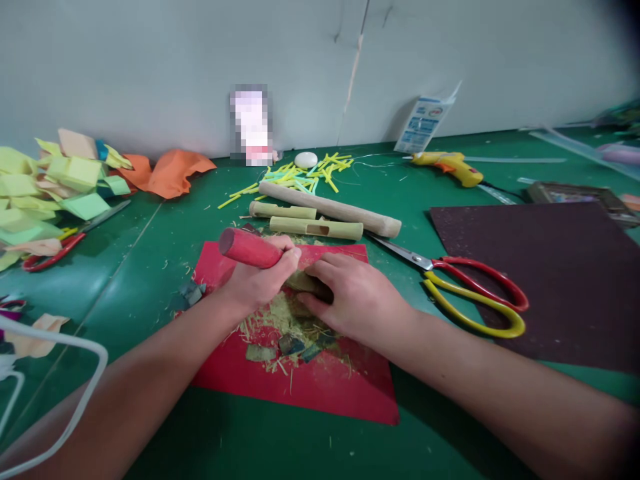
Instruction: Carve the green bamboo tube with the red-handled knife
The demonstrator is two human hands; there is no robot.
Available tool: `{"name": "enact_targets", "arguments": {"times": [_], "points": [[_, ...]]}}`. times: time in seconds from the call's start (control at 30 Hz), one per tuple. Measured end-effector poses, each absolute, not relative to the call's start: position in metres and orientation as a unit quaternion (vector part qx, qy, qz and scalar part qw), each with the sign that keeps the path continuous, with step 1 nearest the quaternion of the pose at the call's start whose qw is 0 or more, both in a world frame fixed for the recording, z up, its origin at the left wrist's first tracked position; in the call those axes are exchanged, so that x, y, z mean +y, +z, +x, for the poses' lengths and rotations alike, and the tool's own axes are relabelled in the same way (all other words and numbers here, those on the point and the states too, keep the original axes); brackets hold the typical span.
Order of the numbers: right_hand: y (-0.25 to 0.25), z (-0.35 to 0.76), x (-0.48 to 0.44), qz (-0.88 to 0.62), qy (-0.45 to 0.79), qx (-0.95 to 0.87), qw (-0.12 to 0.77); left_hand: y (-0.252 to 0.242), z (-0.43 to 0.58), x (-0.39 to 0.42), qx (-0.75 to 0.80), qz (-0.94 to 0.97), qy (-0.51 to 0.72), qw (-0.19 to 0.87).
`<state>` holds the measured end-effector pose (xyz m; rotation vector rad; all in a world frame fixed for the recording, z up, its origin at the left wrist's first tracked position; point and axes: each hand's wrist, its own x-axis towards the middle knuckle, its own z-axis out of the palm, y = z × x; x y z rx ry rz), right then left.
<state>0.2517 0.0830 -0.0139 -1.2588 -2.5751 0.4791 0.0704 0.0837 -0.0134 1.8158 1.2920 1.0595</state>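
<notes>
My left hand [260, 280] is wrapped round a tool with a thick red handle [247, 248] that sticks up to the left. My right hand [357, 297] lies closed over a short greenish bamboo piece [306, 283], pressing it down on a red mat [320, 383]. The tool's working end is hidden between my hands. Bamboo shavings and small cut chips [285, 337] are heaped on the mat just below my hands.
Two bamboo tubes [315, 228] and a wooden stick [330, 208] lie behind the mat. Red-and-yellow scissors [470, 290] rest on a dark sheet [545, 273] at right. A yellow glue gun [450, 165], yellow straw bits [305, 175], coloured paper piles [55, 190] and other scissors [55, 253] sit around.
</notes>
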Motion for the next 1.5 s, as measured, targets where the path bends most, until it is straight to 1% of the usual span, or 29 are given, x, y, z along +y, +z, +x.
{"name": "enact_targets", "arguments": {"times": [0.1,0.27,0.6,0.8,0.93,1.03,1.23,1.3,1.4,1.5], "points": [[-0.012,0.251,0.082,-0.434,0.165,-0.879,0.108,-0.013,0.071,0.084,0.483,0.697,0.412,0.335],[-0.012,0.25,0.08,-0.445,0.146,-0.878,0.099,-0.018,0.07,0.086,0.482,0.661,0.435,0.377],[-0.016,0.249,0.079,-0.441,0.122,-0.882,0.111,-0.018,0.071,0.085,0.499,0.665,0.419,0.365],[-0.015,0.249,0.08,-0.45,0.097,-0.882,0.103,-0.005,0.076,0.084,0.535,0.703,0.348,0.313],[-0.017,0.247,0.08,-0.449,0.093,-0.882,0.113,0.001,0.081,0.083,0.544,0.731,0.307,0.275],[-0.019,0.247,0.083,-0.433,0.114,-0.885,0.131,-0.001,0.082,0.084,0.543,0.724,0.32,0.28],[-0.021,0.252,0.09,-0.391,0.194,-0.884,0.168,-0.01,0.077,0.088,0.525,0.736,0.334,0.268],[-0.02,0.253,0.091,-0.395,0.203,-0.879,0.173,-0.012,0.074,0.087,0.516,0.727,0.349,0.29],[-0.02,0.253,0.091,-0.397,0.204,-0.877,0.18,-0.016,0.072,0.085,0.505,0.689,0.381,0.354],[-0.02,0.252,0.09,-0.397,0.197,-0.878,0.182,-0.019,0.072,0.085,0.508,0.652,0.435,0.357]]}}
